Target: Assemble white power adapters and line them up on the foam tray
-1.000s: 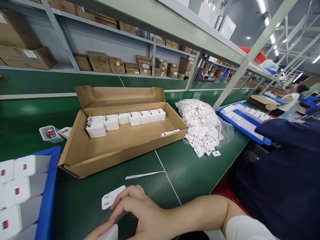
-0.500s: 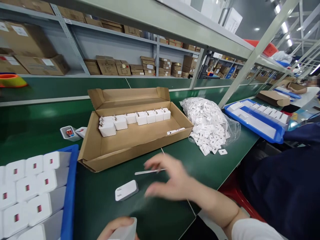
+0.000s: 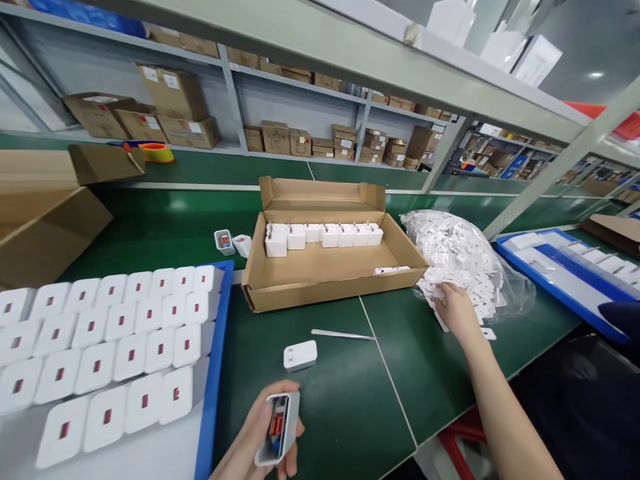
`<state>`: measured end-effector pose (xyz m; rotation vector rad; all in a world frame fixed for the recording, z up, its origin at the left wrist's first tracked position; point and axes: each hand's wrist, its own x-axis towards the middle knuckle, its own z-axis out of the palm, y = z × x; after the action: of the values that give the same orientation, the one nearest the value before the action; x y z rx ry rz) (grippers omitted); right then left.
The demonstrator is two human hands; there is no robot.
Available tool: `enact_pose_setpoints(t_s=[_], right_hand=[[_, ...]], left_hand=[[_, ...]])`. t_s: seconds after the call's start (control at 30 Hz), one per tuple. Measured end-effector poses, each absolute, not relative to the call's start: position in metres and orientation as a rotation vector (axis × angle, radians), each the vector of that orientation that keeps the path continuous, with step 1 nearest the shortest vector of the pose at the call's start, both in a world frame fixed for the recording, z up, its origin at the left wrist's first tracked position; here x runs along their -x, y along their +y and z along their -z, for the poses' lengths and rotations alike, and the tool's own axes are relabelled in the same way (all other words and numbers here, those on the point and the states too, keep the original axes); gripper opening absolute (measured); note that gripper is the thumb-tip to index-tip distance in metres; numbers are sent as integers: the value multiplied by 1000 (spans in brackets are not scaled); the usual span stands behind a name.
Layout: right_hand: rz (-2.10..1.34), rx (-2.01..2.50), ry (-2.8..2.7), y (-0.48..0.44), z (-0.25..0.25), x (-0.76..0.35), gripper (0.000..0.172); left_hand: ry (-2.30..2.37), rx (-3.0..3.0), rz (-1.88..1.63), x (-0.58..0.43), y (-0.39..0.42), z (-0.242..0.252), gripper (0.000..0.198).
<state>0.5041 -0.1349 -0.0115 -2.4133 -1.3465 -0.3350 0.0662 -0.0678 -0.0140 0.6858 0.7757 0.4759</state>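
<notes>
Intently, a person's left hand (image 3: pixel 253 430) closes around a white housing (image 3: pixel 293 427) above the near side of a green tabletop (image 3: pixel 355 413), thumb along one side and fingers beneath, its open end turned up toward the camera to reveal red and blue parts inside. Across the work area, the right hand (image 3: pixel 456 312) reaches to the near edge of a heap of small white plates (image 3: pixel 455 257) spilling from a clear plastic bag (image 3: pixel 520 293); its fingers are bent and drawn in against the pieces, though whether they have hold of one cannot be told. One loose plate (image 3: pixel 489 333) lies just beside that wrist. Between the hands, a white block (image 3: pixel 300 356) rests on the tabletop near a slim pointed tool (image 3: pixel 344 335). Behind them, an open cardboard box (image 3: pixel 325 295) holds a line of white plug units (image 3: pixel 330 235) along its back, prongs up, with two small housings (image 3: pixel 224 243) just outside its left end. At left, a blue-rimmed tray (image 3: pixel 213 400) carries rows of white cases (image 3: pixel 133 350) with reddish slots; at right, a second blue tray (image 3: pixel 565 288) sits beyond the bag.
</notes>
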Motion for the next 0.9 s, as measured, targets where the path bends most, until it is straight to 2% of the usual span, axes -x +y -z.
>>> enact_pose_setpoints(t_s=[0.07, 0.17, 0.27, 0.37, 0.47, 0.57, 0.67, 0.77, 0.9], right_hand=[[374, 2404, -1325, -137, 7, -505, 24], [449, 2385, -1244, -146, -10, -487, 34], [347, 2245, -1237, -154, -33, -436, 37], [-184, 1796, -1463, -149, -56, -368, 26], [-793, 1466, -1654, -131, -69, -314, 26], [-1097, 1278, -1606, -115, -62, -283, 13], [-1171, 1203, -1487, -112, -42, -270, 11], [-1135, 1124, -1481, -119, -28, -266, 21], [-916, 1130, -1632, -125, -24, -263, 36]], left_hand=[[731, -676, -456, -67, -69, 21, 62], [696, -671, -427, -67, -74, 22, 60], [728, -709, -449, -66, -81, 9, 59], [753, -787, -475, -67, -88, -8, 61], [765, -804, -476, -68, -92, -16, 63], [750, -794, -474, -67, -95, -17, 60], [723, -780, -498, -67, -95, -14, 57], [702, -762, -516, -69, -96, -13, 52], [691, -790, -479, -70, -97, -15, 50]])
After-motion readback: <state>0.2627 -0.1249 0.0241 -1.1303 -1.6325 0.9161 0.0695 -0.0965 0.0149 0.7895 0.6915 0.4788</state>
